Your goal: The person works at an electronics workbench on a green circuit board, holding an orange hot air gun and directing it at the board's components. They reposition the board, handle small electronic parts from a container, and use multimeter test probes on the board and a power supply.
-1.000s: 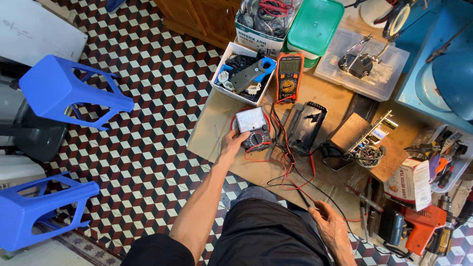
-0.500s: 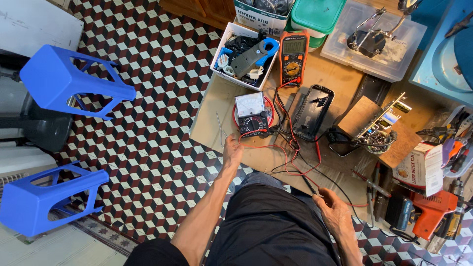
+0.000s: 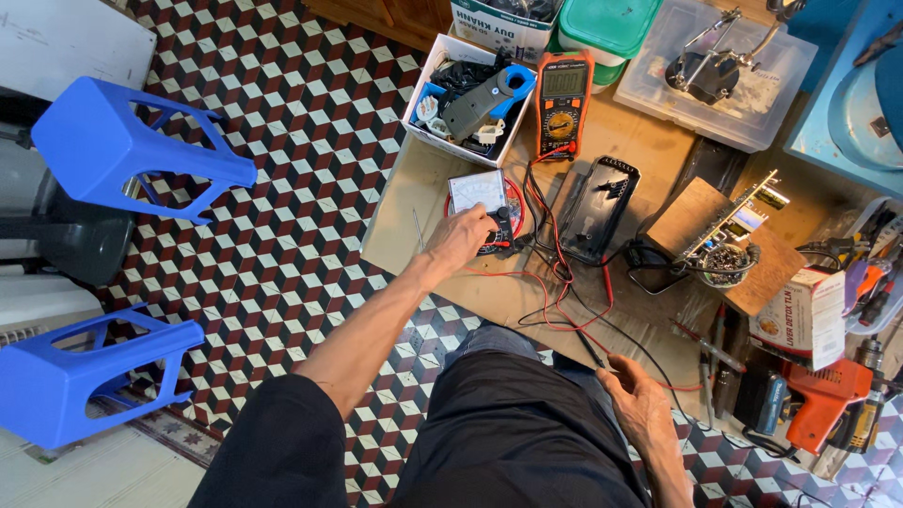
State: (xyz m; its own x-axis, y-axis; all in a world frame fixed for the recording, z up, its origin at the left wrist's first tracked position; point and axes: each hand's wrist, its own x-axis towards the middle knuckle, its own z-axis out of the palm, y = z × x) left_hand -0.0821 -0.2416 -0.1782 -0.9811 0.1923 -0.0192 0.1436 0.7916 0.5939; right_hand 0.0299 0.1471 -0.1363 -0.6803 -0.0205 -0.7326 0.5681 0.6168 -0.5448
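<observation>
Analog multimeter (image 3: 482, 199) lower half hidden under left hand (image 3: 461, 237), dial unseen

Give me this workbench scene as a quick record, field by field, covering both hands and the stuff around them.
Left hand: left hand rests on the white-faced analog multimeter, fingers at its dial
Right hand: right hand by the knee, touching a thin black probe
Leads: red and black test leads strewn over the cardboard sheet
Nearby: orange digital multimeter; black plastic casing; white parts box
Floor: two blue plastic stools

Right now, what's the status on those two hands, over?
Left hand on the analog meter, fingers at its dial. Right hand holding a black probe. Red and black leads tangled between them.
</observation>
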